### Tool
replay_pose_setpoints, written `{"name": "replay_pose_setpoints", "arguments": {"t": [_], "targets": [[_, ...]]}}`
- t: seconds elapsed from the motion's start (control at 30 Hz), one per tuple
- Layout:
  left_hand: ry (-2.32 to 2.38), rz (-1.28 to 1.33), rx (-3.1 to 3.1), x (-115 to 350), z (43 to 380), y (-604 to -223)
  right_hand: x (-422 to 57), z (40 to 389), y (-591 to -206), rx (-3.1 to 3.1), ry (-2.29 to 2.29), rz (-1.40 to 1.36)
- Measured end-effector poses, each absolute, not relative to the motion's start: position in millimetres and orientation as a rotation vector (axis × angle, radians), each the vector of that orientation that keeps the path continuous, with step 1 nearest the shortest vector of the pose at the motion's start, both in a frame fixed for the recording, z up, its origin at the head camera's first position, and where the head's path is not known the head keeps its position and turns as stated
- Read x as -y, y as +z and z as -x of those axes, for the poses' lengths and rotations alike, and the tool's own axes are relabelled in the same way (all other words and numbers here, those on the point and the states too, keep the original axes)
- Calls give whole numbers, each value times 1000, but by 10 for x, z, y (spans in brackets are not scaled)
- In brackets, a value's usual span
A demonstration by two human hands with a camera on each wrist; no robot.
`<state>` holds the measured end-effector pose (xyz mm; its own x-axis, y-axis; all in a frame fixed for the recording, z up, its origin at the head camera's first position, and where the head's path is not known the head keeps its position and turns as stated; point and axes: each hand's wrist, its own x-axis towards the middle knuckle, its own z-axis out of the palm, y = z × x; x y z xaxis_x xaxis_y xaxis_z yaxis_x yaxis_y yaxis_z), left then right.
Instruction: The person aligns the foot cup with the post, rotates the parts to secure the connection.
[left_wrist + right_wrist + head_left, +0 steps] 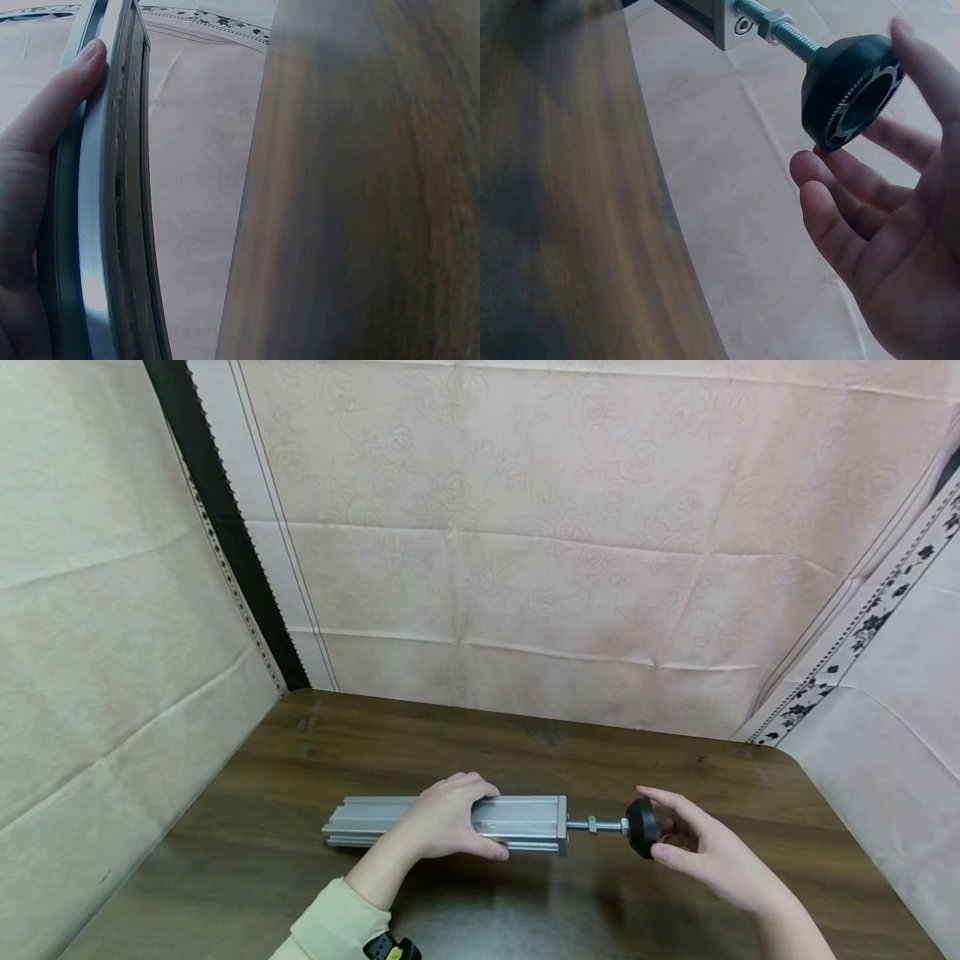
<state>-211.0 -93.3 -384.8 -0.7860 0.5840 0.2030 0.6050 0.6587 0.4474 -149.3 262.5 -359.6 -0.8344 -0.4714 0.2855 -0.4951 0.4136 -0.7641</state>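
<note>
My left hand grips a silver aluminium profile from above, fingers over the far side and thumb along the near side. The profile lies sideways and seems raised, with a shadow below it on the table. In the left wrist view the thumb presses on the profile's grooved side. From its right end plate a threaded rod with a nut sticks out, ending in a black round levelling foot. My right hand holds that foot loosely by its rim between thumb and fingers.
Beneath the hands is a brown wood-grain table with rounded far corners. Pale patterned cloth hangs behind it and on both sides. A black strip runs down the left corner. A dark device sits at the left sleeve.
</note>
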Motion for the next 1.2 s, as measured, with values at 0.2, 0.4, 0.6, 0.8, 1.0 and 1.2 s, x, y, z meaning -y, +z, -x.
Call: {"name": "replay_pose_setpoints", "arguments": {"t": [0.2, 0.4, 0.6, 0.8, 1.0, 1.2], "targets": [[-787, 999, 2826, 938, 2102, -3838, -2658, 1513, -3610, 2568, 1410, -1049], [-779, 998, 2843, 943, 2112, -3856, -2654, 1508, -3616, 2543, 1396, -1055], [-782, 1003, 2834, 937, 2113, -3846, -2645, 1498, -3601, 2590, 1384, -941], [-781, 1002, 2831, 926, 2106, -3833, -2666, 1537, -3642, 2381, 1490, -1222], [-775, 1005, 2841, 925, 2109, -3840, -2675, 1509, -3638, 2514, 1457, -1053], [-778, 1006, 2847, 930, 2108, -3838, -2648, 1482, -3603, 2564, 1463, -956]]}}
